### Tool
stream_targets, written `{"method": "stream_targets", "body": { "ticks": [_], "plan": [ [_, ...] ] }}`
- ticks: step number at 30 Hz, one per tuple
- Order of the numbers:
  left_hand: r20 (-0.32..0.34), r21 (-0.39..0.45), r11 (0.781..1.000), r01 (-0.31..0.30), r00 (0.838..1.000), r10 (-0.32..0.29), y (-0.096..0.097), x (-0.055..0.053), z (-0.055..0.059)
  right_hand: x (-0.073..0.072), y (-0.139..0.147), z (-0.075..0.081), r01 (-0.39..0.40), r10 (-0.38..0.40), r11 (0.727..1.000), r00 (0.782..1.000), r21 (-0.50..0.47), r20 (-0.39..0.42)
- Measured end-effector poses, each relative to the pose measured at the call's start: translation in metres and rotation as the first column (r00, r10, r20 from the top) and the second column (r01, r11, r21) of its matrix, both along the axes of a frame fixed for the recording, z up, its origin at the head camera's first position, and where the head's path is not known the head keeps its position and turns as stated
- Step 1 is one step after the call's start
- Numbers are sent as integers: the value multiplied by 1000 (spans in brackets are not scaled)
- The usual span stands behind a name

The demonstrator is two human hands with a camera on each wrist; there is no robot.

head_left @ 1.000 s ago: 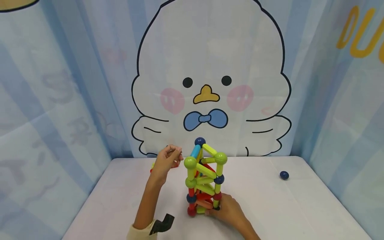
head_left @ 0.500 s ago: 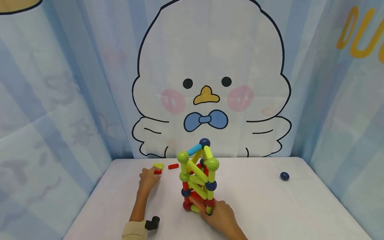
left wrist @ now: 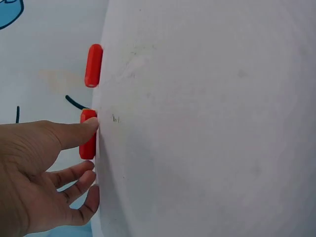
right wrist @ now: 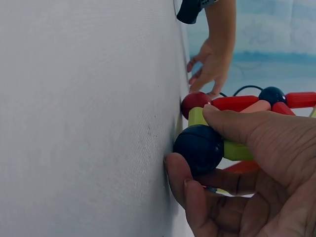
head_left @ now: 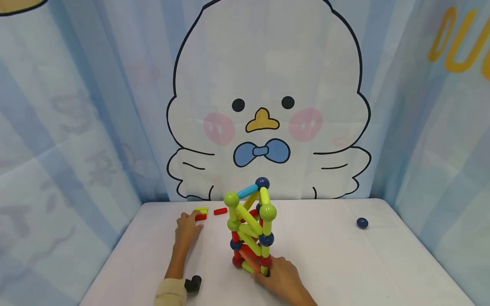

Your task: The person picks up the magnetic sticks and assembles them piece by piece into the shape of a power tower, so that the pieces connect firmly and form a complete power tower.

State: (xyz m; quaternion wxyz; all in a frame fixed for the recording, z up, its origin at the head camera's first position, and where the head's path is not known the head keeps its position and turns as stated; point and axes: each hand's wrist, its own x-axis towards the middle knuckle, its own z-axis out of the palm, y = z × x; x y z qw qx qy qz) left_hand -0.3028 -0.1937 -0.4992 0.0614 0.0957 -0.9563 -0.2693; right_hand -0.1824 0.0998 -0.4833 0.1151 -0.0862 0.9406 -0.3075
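Observation:
A tall tower of coloured rods and balls (head_left: 249,229), green, red, orange and blue with a navy ball on top, stands mid-table. My right hand (head_left: 281,276) grips its near lower corner. In the right wrist view, the thumb and fingers of that hand hold around a navy ball (right wrist: 199,149) and the green rods joined to it. At the table's far left, my left hand (head_left: 186,229) is at a red rod (left wrist: 88,148). Its thumb lies across the rod in the left wrist view; the index finger is mostly hidden, and the other fingers are loosely bent.
Another red rod (head_left: 220,211) lies just right of the left hand. Green rods (head_left: 201,209) lie behind the held one. A loose navy ball (head_left: 362,223) rests on the table's right side. A printed curtain (head_left: 329,178) hangs along the table's back edge.
The left hand has come down from beside the tower's top to the red rod at the left. The tower, in the right hand, has turned and shifted slightly left.

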Motion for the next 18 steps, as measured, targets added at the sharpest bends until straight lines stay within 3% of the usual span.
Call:
{"method": "stream_targets", "body": {
  "ticks": [8,11,13,15,17,18],
  "plan": [
    [36,-101,994,46,998,-42,0,-3,7,-1,1,2,-24,23,1000,999,-15,-27],
    [40,-82,994,77,996,-74,0,-2,9,-1,1,2,-30,30,1000,999,-9,-27],
    [-10,-8,994,112,994,-112,3,2,16,-1,1,1,-32,32,999,999,-6,-27],
    [-105,106,979,176,981,-165,9,9,31,0,1,0,-29,29,1000,999,-2,-23],
    [-226,235,933,273,949,-220,17,17,53,0,1,-1,-21,21,1000,1000,2,-18],
    [-291,296,898,326,926,-240,21,22,66,0,1,-1,-16,16,1000,1000,1,-11]
  ]
}}
